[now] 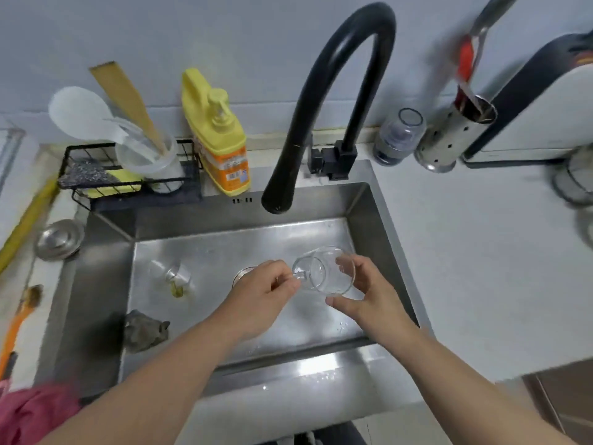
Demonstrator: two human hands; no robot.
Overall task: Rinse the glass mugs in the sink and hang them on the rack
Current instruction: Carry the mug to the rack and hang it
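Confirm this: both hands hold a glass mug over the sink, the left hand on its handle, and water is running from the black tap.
Not quite. The head view shows no water coming from the tap. The rest stands: both hands hold the mug over the sink, the left hand pinching its handle, the right hand round its body.

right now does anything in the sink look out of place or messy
Yes. A small glass lies tipped on its side on the sink floor, with a yellowish blob just below it, and a crumpled grey rag sits in the near left corner. The mug held in both hands looks intact.
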